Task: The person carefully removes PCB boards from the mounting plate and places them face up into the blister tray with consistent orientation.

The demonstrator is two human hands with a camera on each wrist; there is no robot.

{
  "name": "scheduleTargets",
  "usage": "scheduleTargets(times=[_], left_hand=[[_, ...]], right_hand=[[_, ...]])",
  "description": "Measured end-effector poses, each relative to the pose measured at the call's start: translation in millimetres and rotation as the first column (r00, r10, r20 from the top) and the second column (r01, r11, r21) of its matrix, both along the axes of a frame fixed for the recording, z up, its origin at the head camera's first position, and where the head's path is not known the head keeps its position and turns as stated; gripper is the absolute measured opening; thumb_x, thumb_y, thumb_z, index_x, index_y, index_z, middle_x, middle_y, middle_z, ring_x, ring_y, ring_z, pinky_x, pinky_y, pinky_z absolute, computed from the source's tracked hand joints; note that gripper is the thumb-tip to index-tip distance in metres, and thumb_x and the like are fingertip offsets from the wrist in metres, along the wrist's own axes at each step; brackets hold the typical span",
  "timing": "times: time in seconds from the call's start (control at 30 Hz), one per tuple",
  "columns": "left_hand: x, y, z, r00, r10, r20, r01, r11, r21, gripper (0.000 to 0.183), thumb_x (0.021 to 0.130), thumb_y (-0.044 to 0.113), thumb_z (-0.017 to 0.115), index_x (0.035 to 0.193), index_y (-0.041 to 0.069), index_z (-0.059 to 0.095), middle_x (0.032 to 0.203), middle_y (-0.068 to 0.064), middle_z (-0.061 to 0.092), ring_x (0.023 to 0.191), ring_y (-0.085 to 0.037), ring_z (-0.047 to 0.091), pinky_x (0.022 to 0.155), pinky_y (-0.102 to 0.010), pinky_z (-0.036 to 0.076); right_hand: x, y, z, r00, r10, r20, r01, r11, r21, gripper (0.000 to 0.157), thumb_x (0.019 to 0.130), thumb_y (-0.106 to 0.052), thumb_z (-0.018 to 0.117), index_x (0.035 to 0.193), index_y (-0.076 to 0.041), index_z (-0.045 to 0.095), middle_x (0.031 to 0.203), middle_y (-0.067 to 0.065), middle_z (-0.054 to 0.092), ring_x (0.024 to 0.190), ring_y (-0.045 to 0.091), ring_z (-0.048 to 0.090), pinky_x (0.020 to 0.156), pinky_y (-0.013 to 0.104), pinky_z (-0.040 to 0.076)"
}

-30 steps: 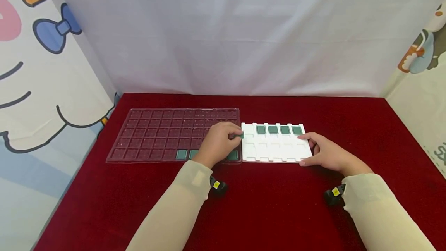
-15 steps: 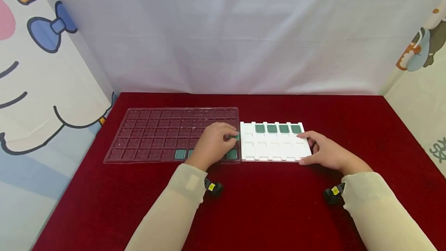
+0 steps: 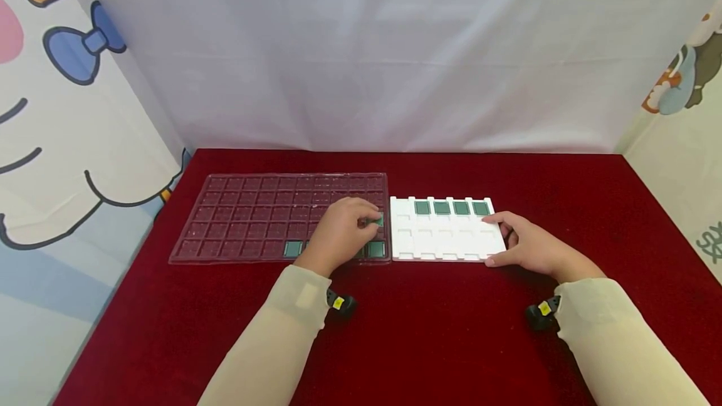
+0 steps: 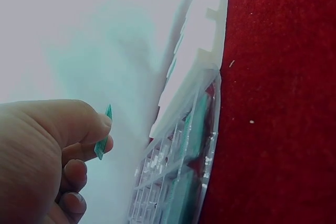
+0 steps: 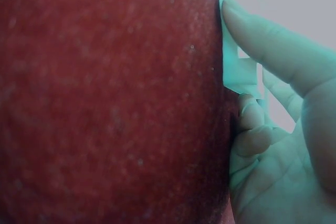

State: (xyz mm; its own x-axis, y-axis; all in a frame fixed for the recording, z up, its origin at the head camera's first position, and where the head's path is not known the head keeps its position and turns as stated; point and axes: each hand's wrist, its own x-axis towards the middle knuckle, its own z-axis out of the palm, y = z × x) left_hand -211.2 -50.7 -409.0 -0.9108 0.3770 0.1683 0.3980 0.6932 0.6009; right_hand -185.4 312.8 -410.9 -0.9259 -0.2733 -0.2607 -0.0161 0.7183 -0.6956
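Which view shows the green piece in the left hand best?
The left wrist view: it shows the green piece close up, tilted and nearly edge-on, pinched by the left hand. The head view shows it small and partly hidden by that hand; the right wrist view doesn't show it at all.

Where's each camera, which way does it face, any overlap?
Head: on the head, facing forward and down at clear tray and white tray; left hand, right hand, sleeves show.
Left wrist: on that wrist, facing the left hand pinching a green tile, trays beyond.
Right wrist: on that wrist, facing the right hand gripping the white tray, and red cloth.
Head and left wrist share tile and trays.
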Motion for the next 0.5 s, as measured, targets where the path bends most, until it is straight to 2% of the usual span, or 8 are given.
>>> scheduleTargets(times=[0.27,0.5], left_hand=[[0.9,-0.7,-2.1,1.000,-0.012,-0.005,0.012,1.000,-0.009,0.022,0.096,0.010,0.069,0.115,0.011,0.080,0.123,-0.001,0.071,0.124,-0.024,0.060,0.109,-0.040,0.047],[0.5,1.7,-7.6,1.000,-0.023,0.011,0.023,1.000,0.000,0.023,0.096,0.011,0.069,0.116,0.011,0.080,0.124,-0.001,0.071,0.124,-0.024,0.060,0.108,-0.040,0.047]], right_hand=[[-2.0,-0.8,-2.0,1.000,0.008,-0.003,-0.008,1.000,-0.004,0.084,0.084,-0.020,0.087,0.150,0.002,0.042,0.108,0.012,0.054,0.082,0.023,0.048,0.063,0.027,0.042],[-1.4,-0.2,-2.2,1.000,0.012,-0.008,-0.012,1.000,-0.002,0.084,0.083,-0.018,0.087,0.150,0.003,0.041,0.108,0.013,0.053,0.081,0.023,0.047,0.062,0.028,0.041]])
